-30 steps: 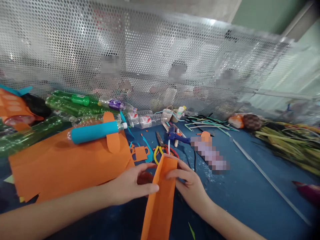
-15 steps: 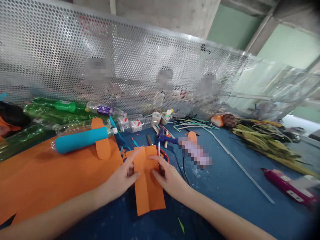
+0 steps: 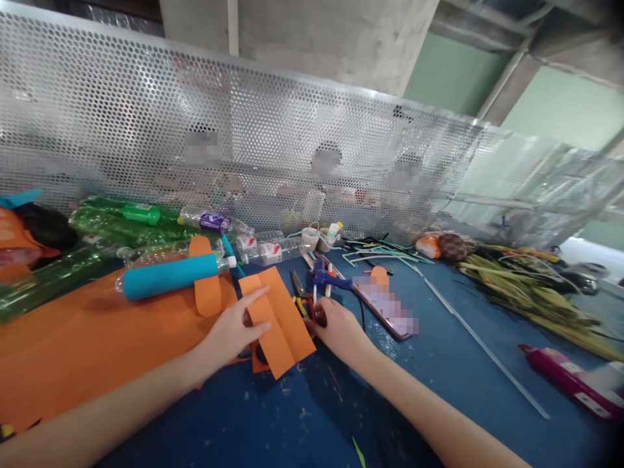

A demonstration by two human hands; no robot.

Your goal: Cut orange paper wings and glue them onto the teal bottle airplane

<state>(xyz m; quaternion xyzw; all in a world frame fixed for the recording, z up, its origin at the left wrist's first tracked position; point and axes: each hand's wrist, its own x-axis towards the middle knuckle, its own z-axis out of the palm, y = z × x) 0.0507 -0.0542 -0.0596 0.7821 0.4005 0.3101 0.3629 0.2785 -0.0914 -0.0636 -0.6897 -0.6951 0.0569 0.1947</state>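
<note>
From the head view, we see a purple label [image 3: 213,222] on one clear bottle and a red-and-white label [image 3: 270,251] on another; their writing is too blurred for us to read. Our left hand [image 3: 231,338] reaches in from the lower left, pinching the creased orange sheet [image 3: 280,322], which is tilted above the blue table [image 3: 322,416], thumb across its face. Our right hand [image 3: 341,325] bends inward with fingers curled at the handles of the scissors [image 3: 297,284]; whether they grip, we cannot tell. Half a second ago both our hands were on the sheet, which stood more upright.
</note>
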